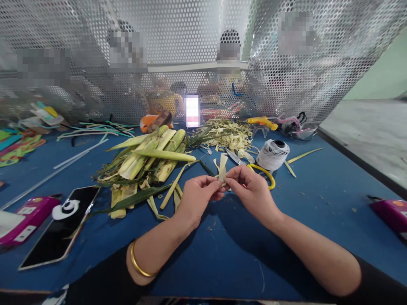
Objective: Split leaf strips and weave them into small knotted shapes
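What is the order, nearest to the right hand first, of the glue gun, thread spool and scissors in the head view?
1. Scissors: just behind the right hand.
2. Thread spool: farther back, to the hand's right.
3. Glue gun: farthest back, beyond the spool.

Head-worn camera, close above blue table (324,224), facing forward and down; perforated screen (197,46) beyond.
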`<state>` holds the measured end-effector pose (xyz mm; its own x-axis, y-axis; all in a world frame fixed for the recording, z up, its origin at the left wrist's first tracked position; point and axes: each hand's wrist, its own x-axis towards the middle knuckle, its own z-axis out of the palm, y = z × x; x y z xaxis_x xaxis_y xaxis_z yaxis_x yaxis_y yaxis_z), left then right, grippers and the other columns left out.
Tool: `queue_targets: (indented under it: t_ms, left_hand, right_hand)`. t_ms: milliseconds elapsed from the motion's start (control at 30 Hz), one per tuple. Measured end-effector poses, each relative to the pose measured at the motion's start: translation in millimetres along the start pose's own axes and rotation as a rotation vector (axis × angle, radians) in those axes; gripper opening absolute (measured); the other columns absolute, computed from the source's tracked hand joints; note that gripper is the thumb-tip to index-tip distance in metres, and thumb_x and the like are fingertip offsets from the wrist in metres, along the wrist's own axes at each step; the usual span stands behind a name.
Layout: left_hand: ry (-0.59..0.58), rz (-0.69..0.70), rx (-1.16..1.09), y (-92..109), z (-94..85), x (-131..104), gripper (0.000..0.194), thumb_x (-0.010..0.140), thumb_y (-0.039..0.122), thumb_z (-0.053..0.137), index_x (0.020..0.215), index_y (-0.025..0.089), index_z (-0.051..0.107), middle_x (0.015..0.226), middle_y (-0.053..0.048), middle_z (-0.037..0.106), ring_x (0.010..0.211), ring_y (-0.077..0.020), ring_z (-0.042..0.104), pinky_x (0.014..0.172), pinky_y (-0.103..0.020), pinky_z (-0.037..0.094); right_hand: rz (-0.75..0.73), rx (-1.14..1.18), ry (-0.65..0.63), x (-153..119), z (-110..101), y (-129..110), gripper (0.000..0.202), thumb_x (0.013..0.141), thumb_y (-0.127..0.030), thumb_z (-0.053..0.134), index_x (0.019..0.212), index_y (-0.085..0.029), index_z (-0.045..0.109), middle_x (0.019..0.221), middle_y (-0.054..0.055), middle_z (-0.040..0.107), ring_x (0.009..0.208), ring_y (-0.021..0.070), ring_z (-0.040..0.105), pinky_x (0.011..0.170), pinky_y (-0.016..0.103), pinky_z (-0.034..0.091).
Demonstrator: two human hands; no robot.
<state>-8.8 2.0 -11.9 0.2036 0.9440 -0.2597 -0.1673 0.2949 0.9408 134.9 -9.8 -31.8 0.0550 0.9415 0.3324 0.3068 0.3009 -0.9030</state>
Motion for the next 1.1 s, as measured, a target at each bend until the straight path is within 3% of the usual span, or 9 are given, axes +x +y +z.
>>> queue_targets:
  t_ms: [233, 467, 600, 733, 833, 1100]
  left_hand:
    - [0.006, 0.055, 0.075, -2.5, 0.6, 1.3, 0.02, 0.057, 0.023, 0.081, 0.068, 0.013, 0.066, 0.06, 0.001, 0.065, 0.056, -0.009, 0.058, 0.06, -0.021, 0.049]
    - [0.016, 0.046, 0.047, -1.5, 1.2, -0.2, 0.012, 0.065, 0.022, 0.074, 0.065, 0.014, 0.066, 0.059, 0.0, 0.065, 0.055, -0.0087, 0.059, 0.06, -0.021, 0.049]
    - [-0.032, -0.007, -0.014, -2.2, -1.6, 1.2, 0.017, 0.064, 0.027, 0.074, 0.062, 0.014, 0.064, 0.057, 0.0, 0.064, 0.053, -0.009, 0.058, 0.057, -0.021, 0.048]
    - [-0.056, -0.04, -0.081, -2.3, -4.7, 2.6, 0.018, 0.061, 0.027, 0.074, 0.061, 0.013, 0.063, 0.057, -0.001, 0.063, 0.052, -0.0092, 0.057, 0.056, -0.021, 0.047]
    - [-0.075, -0.066, -0.115, -1.2, -5.5, 2.7, 0.018, 0.06, 0.027, 0.075, 0.062, 0.013, 0.064, 0.057, -0.001, 0.063, 0.052, -0.0096, 0.057, 0.056, -0.022, 0.048]
    - [-0.097, -0.065, -0.121, 0.2, -5.5, 0.9, 0.019, 0.061, 0.029, 0.075, 0.064, 0.013, 0.064, 0.059, -0.002, 0.063, 0.055, -0.0102, 0.057, 0.058, -0.023, 0.048]
  right_hand:
    - [0.028, 0.021, 0.036, -0.5, 2.1, 1.1, 0.006, 0.079, -0.023, 0.061, 0.08, -0.02, 0.055, 0.067, -0.002, 0.061, 0.06, 0.0118, 0.059, 0.056, 0.024, 0.047]
    - [0.027, 0.092, -0.001, -1.2, 2.4, -1.9, 0.008, 0.081, -0.024, 0.06, 0.081, -0.02, 0.054, 0.066, -0.002, 0.061, 0.059, 0.0123, 0.061, 0.057, 0.025, 0.049]
    - [-0.116, -0.017, -0.034, -0.9, -0.9, -3.7, 0.003, 0.085, -0.021, 0.056, 0.083, -0.021, 0.057, 0.071, -0.001, 0.063, 0.064, 0.0125, 0.061, 0.06, 0.025, 0.049]
    - [-0.331, -0.17, -0.088, 1.4, -5.7, -4.0, 0.012, 0.089, -0.016, 0.052, 0.086, -0.022, 0.062, 0.081, 0.002, 0.064, 0.076, 0.0142, 0.06, 0.07, 0.027, 0.048]
    - [-0.401, -0.208, -0.121, 3.2, -8.2, -3.1, 0.014, 0.089, -0.015, 0.053, 0.088, -0.022, 0.064, 0.081, 0.002, 0.064, 0.078, 0.0142, 0.06, 0.071, 0.027, 0.047]
    - [-0.301, -0.185, -0.1, 3.2, -9.7, 0.5, 0.01, 0.088, -0.025, 0.058, 0.084, -0.024, 0.068, 0.079, 0.001, 0.069, 0.075, 0.0158, 0.063, 0.07, 0.029, 0.049]
